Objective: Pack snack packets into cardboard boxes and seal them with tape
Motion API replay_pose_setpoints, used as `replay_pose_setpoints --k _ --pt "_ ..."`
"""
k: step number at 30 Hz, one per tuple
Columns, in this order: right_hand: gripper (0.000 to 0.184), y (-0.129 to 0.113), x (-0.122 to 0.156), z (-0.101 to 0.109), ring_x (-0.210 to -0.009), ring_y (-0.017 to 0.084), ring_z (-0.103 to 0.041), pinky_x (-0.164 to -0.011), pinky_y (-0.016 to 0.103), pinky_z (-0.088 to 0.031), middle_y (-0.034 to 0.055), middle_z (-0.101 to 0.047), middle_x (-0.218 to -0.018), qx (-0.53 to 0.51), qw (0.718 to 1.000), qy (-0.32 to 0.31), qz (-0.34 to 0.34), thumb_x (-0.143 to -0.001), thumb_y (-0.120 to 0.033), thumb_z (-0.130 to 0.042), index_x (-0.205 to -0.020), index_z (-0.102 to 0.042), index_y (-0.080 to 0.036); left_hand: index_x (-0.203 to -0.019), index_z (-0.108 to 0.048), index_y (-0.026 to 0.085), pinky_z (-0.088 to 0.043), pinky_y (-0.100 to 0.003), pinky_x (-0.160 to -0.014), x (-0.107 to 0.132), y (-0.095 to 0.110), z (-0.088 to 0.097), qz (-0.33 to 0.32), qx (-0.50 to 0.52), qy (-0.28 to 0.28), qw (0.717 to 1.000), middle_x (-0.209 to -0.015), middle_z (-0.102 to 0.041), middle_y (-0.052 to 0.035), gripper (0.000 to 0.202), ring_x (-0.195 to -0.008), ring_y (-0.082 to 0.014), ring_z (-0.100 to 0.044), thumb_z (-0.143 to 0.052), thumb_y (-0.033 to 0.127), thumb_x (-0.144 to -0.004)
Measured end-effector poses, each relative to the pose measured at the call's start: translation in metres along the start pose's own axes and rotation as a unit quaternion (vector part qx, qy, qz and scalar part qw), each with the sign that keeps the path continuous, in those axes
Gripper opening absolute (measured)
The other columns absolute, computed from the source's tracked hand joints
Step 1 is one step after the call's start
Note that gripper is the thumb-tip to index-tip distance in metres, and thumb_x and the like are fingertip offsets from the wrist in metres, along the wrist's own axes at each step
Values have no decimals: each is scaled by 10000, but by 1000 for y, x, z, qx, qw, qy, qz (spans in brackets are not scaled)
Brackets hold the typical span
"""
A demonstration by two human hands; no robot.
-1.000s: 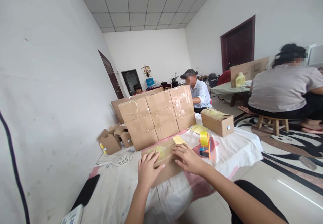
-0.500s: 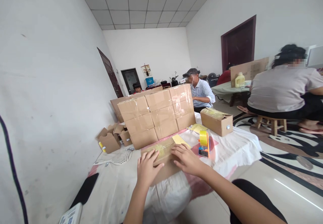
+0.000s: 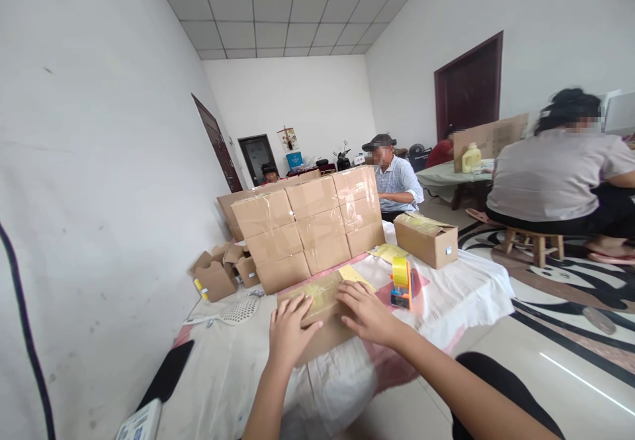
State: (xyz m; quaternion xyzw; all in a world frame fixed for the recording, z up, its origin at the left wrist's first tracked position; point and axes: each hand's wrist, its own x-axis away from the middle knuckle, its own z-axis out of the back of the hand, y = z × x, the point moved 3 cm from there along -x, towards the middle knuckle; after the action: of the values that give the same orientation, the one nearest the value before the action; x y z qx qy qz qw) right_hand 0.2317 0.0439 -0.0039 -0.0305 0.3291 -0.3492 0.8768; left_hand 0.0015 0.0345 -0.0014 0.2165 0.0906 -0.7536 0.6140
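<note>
Draped worktop (image 3: 223, 380) bears a carton (image 3: 326, 313) (probably stiff; lift by ends), left hand (image 3: 290, 331) and right hand (image 3: 367, 313) atop it, fingers spread.

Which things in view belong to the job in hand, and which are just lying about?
Likely in the job:
taped box under the left hand and right hand
tape dispenser
stacked boxes

Seemingly just lying about:
perforated white paddle
black flat thing
yellow jug

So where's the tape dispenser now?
In the head view, the tape dispenser stands right of centre on the white-and-pink cloth, between the right hand and the lone carton beyond it.
</note>
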Motion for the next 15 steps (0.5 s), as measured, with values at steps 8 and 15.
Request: replay_pose_setpoints --k 8,15 --pt "1429 59 9 -52 -1513 342 -222 -1236 497 -198 175 -99 -1669 -390 911 -85 -105 -604 -513 -889 -1607 93 -245 -1367 -601 366 -407 -514 -1118 -3 -37 4 -107 77 -60 989 -1436 -595 2 621 -1334 -304 -505 -764 396 -769" --pt "1304 34 -3 -22 -1427 361 -377 -1155 531 -361 173 -255 -1609 -368 921 61 -116 -647 -400 -873 -1615 -8 -278 -1347 -623 295 -422 -532 -1108 0 -42 10 -143 74 121 980 -1451 -581 -57 473 -1324 -309 -514 -661 407 -889"
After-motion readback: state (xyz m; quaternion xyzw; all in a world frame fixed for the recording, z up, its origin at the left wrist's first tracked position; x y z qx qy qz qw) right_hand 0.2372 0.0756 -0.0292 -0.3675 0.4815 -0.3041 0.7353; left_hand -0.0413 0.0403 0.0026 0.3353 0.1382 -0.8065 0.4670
